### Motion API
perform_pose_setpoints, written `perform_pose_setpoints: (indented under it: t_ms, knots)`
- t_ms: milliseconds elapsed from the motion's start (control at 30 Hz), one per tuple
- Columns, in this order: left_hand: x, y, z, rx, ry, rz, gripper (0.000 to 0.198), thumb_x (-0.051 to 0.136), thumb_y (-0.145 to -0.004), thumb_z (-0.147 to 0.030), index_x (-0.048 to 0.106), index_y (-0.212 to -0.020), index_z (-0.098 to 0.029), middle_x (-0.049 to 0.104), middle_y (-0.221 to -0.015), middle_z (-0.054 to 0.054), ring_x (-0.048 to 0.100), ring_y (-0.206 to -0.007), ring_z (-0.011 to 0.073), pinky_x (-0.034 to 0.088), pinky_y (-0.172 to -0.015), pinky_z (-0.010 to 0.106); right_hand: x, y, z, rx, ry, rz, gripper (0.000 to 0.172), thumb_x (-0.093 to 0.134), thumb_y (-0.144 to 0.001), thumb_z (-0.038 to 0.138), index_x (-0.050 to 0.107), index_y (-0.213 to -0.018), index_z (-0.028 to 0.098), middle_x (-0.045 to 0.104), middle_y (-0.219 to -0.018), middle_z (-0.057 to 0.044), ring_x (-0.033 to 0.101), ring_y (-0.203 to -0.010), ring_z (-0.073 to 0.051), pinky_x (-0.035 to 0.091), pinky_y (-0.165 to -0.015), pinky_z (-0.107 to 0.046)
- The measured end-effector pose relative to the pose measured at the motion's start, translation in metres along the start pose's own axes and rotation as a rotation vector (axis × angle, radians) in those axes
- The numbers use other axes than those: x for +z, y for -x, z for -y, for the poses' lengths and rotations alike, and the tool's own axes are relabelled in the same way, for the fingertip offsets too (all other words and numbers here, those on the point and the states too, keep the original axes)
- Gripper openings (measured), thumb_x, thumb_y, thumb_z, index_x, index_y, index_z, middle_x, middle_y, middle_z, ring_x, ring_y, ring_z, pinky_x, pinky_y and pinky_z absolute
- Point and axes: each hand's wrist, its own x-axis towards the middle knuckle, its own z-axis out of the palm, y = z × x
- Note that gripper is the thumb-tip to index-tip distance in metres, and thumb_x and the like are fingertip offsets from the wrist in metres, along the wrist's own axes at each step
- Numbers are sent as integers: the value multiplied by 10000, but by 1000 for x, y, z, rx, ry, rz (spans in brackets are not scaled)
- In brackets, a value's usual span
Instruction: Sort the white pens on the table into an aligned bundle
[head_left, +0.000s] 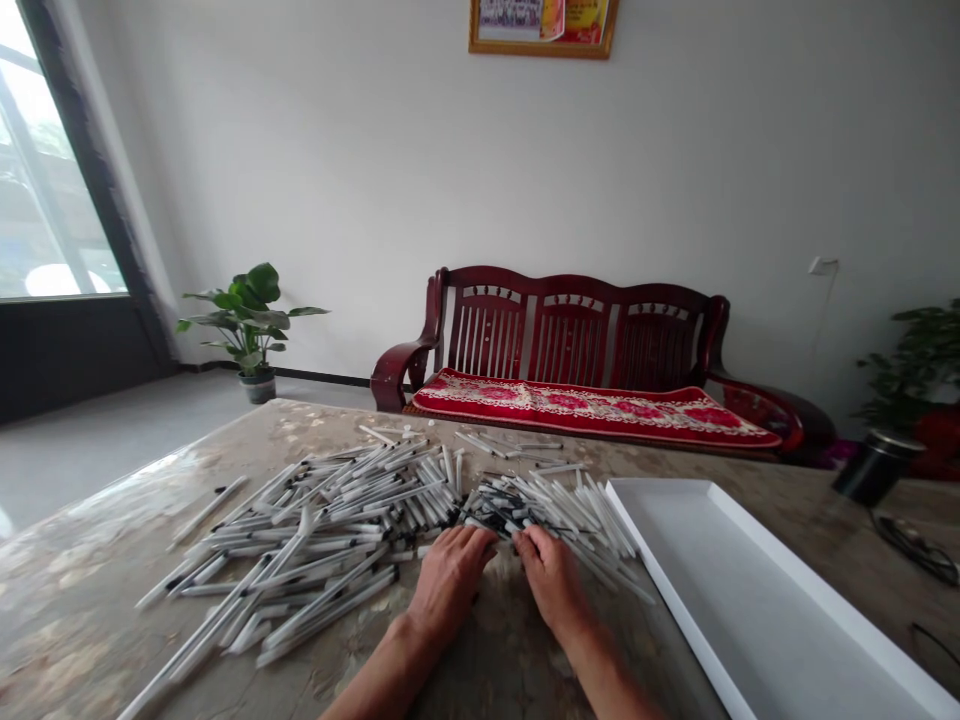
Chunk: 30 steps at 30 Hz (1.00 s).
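Note:
A large pile of white pen barrels with dark ends (pixel 330 530) spreads over the table, left of my hands. Straight ahead lies a heap of small black and translucent pen parts (pixel 499 500). White pen barrels (pixel 577 510) fan out beyond my right hand. My left hand (pixel 452 572) rests at the near edge of the heap, its fingers curled inward. Facing it, my right hand (pixel 550 572) has thumb and fingers pinched together by the black parts. The fingertips are close to each other, and whatever they grip is too small to make out.
A shallow white box lid (pixel 787 600) lies on the patterned table (pixel 67 620) at the right. Beyond it stand a dark cylindrical container (pixel 877 470) and a coiled cable (pixel 916 548). A red wooden bench (pixel 570 340) and a potted plant (pixel 259 315) are behind the table.

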Motion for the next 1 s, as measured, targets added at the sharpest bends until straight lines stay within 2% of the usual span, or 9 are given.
perform_pose_setpoints:
  t_ms: [133,267,333,400,500,600,700,800,1000]
  knots:
    - [-1,-2,5,-15,14,16,92,595,-887,-185,668,-907,-238,726,-822,1,682,-741,163,484,-691,245,2,-4,1,-22,-69,-43,422,490,-925,506,632,-664,205,593,-550,7,524,-518,-140,374,-520,-227]
    - [-2,-2,10,-21,-12,-1,98,602,-885,-178,681,-904,-233,731,-787,1,689,-707,159,484,-669,241,5,-6,3,23,-279,5,264,579,-872,442,700,-832,212,691,-712,-17,625,-621,-165,489,-608,-237]
    - [-3,-1,12,-27,-35,-26,91,603,-890,-188,682,-891,-232,729,-772,0,690,-703,161,481,-661,241,6,-5,5,61,-370,12,273,600,-854,453,710,-920,212,718,-779,-32,650,-644,-178,516,-626,-254]
    - [-3,-1,13,-26,-51,-46,83,606,-895,-202,682,-881,-233,726,-764,-4,691,-708,163,481,-664,243,6,-4,5,108,-393,17,324,574,-870,491,704,-958,208,703,-739,-25,630,-595,-176,501,-572,-256]
    - [-2,0,13,2,-63,-56,63,627,-890,-218,686,-879,-237,728,-761,-8,688,-703,165,481,-673,251,4,-3,4,123,-311,33,383,508,-909,530,677,-802,203,622,-608,0,570,-539,-161,441,-511,-240]
    - [-3,-1,12,18,-77,-56,41,650,-879,-223,689,-876,-237,733,-765,-7,686,-702,172,481,-677,260,5,-4,-1,93,-238,31,387,522,-903,503,630,-680,205,577,-563,8,549,-547,-155,429,-528,-235]
    - [-3,-3,11,8,-82,-53,44,649,-880,-221,691,-883,-234,734,-768,-6,689,-706,173,484,-675,261,8,-4,-3,92,-301,34,286,575,-872,460,686,-822,201,667,-703,-17,611,-629,-170,491,-614,-245]
    - [-3,-3,10,-9,-77,-42,60,635,-884,-220,693,-882,-233,735,-767,-4,690,-702,168,487,-674,254,9,-4,-2,112,-372,20,327,582,-867,483,692,-989,199,709,-848,-42,643,-699,-181,519,-646,-253]
    - [-4,-4,9,-23,-72,27,95,619,-881,-201,705,-907,-233,749,-810,22,699,-748,177,500,-717,255,6,-5,3,76,-174,-2,388,528,-904,505,663,-709,198,595,-581,6,544,-558,-153,438,-543,-236]
